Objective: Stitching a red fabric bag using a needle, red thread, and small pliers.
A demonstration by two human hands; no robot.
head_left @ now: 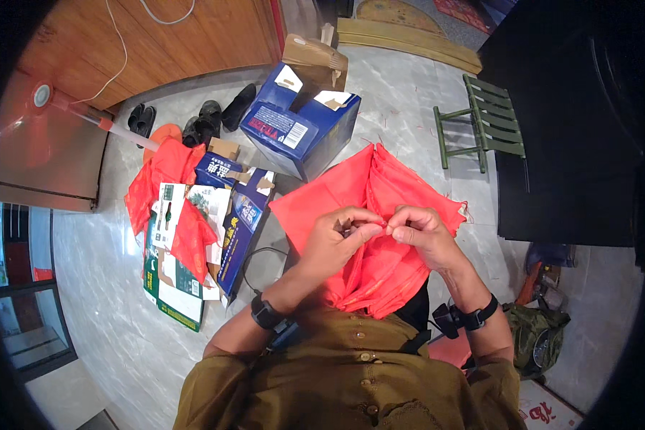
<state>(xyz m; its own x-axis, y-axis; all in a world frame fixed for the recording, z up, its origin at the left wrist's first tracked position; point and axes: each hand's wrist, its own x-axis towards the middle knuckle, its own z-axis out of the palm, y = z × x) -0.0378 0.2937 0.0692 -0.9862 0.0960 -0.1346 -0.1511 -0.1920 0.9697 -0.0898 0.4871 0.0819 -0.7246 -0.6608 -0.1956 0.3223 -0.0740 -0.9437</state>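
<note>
Head view, so you're looking straight down at a red cloth (321,192) bunched up in folds, sitting at lap level right in front of the person's brown shirt (358,369). Using that cloth as the landmark: left hand (339,240) and right hand (424,235) are both over the middle of it, nearly meeting. Each one has thumb and fingertips pinched together on a small bit of the red stuff; too tiny to tell if it's an edge or a thread. There's a black band on each wrist.

Just beyond the cloth, a bit left, is an open blue box (304,132) standing on the grey floor (86,244). Further left of the cloth there's a messy pile: flattened blue cardboard (242,222), a green piece (172,304) and more red fabric (168,163) draped on top. Dark shoes (206,120) sit past that pile, far left of the cloth. Over on the cloth's right, well apart from it, is a green folding stool (496,118), and nearer the person on that side, a dark green bag (541,342).
</note>
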